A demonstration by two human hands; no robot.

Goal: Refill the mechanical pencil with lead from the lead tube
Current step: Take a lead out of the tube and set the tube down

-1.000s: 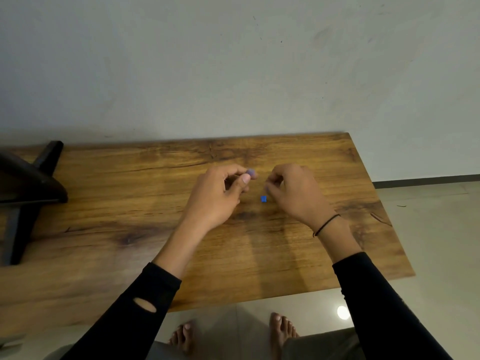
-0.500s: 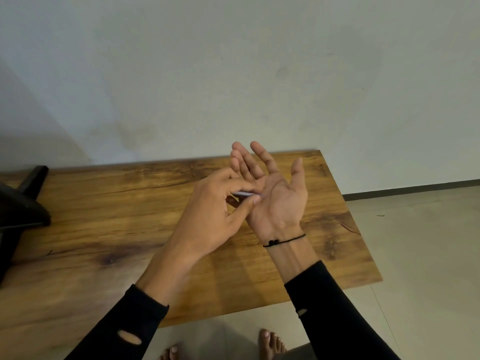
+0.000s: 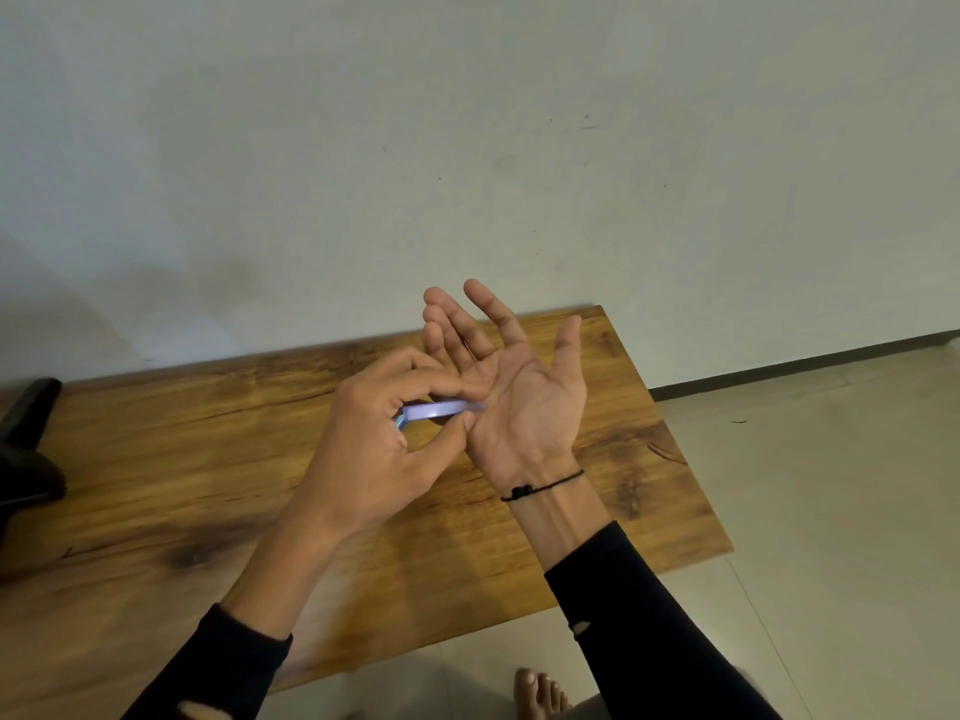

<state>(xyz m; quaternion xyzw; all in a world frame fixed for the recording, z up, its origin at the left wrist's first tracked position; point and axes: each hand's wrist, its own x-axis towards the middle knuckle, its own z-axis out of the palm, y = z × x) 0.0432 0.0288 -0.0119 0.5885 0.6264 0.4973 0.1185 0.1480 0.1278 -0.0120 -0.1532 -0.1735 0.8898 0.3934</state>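
My left hand (image 3: 382, 449) pinches a pale lilac lead tube (image 3: 441, 409) between thumb and fingers, held level above the table. The tube's far end points into the palm of my right hand (image 3: 519, 402). A small blue piece (image 3: 400, 421) shows at the tube's near end, inside my left grip. My right hand is turned palm up with fingers spread and nothing gripped. No lead is visible on the palm. The mechanical pencil is not in view.
A wooden table (image 3: 208, 485) lies below both hands, against a plain wall. A black object (image 3: 26, 444) sits at the table's left edge. Tiled floor (image 3: 831, 511) and a bare foot (image 3: 540, 691) show beyond the table's near edge.
A second ago both hands were close over the table near a small blue piece. My right hand has turned palm up and my left hand now aims the tube at it. The view has shifted upward.
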